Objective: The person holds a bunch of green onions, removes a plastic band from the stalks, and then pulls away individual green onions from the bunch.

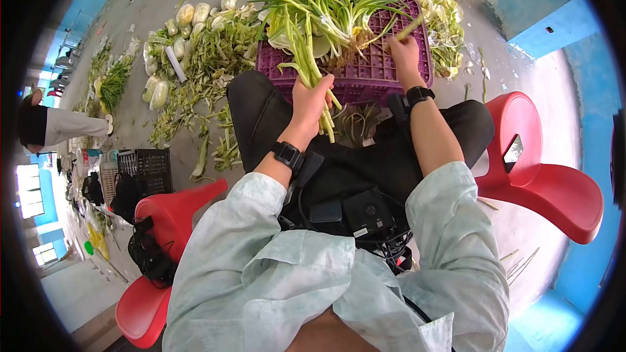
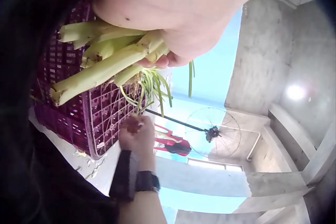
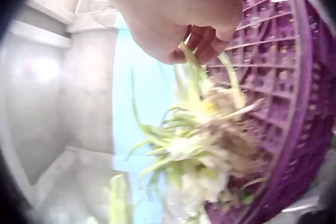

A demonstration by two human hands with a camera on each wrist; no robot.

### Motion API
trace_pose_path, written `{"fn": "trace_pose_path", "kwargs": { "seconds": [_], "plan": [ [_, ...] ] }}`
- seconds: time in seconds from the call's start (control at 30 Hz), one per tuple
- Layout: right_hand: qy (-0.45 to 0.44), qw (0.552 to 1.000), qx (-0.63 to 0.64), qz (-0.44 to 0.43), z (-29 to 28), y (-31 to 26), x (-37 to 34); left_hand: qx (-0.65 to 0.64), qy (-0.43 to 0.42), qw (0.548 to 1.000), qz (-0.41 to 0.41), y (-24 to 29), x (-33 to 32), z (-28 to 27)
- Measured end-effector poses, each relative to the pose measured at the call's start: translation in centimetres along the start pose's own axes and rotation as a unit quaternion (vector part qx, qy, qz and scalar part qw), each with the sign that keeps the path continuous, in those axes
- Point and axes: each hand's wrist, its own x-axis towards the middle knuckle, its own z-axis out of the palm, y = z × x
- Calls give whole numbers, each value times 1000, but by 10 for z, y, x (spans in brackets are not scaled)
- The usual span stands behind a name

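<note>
My left hand [image 1: 309, 103] grips a bundle of long pale-green vegetable stalks [image 1: 305, 49], their cut ends [image 2: 79, 85] sticking out below the fist in the left wrist view. On the upturned-looking purple crate [image 1: 386, 73] in front of my knees lie green onions [image 1: 339, 16] with roots, beyond the bundle. Over the crate's right side my right hand [image 1: 403, 58] pinches a short pale-green stalk [image 1: 409, 28]. In the right wrist view the right hand [image 3: 178, 14] hangs above the green onions' blurred roots [image 3: 231, 145], part of the thin stalk [image 3: 193, 61] showing beneath its fingers.
Heaps of leafy trimmings [image 1: 222, 42] and cabbages [image 1: 186, 14] cover the floor at the left, with more leaves [image 1: 447, 32] right of the crate. Red plastic chairs [image 1: 521, 124] stand on both sides. A black crate [image 1: 153, 169] sits at the left, near another person's leg [image 1: 75, 127].
</note>
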Motion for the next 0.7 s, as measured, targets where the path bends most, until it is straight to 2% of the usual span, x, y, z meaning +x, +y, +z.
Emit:
{"fn": "trace_pose_path", "kwargs": {
  "seconds": [0.1,0.2,0.23,0.3,0.33,0.4,0.5,0.6,0.7],
  "plan": [
    [-185,971,142,-55,8,-104,-52,-9,-13,1000,2,6,-3,5],
    [-348,926,108,-97,1,-142,-99,-2,-36,999,39,6,-1,8],
    [-357,924,83,-107,-2,-139,-112,30,-40,996,69,7,-1,7],
    [-369,920,33,-126,-10,-126,-135,-7,-52,996,77,9,-5,12],
    [-358,928,59,-84,-12,-112,-143,-26,-58,994,84,12,-5,15],
    [-345,935,-37,-67,-15,-91,-150,-33,-78,993,84,8,-3,12],
    [-353,927,-43,-115,-10,-81,-154,-12,-106,992,60,4,0,11],
    [-350,910,-126,-185,-12,-84,-154,-35,-116,991,52,2,0,12],
    [-376,887,-187,-193,-17,-88,-149,3,-113,993,31,3,-2,12]
  ]
}}
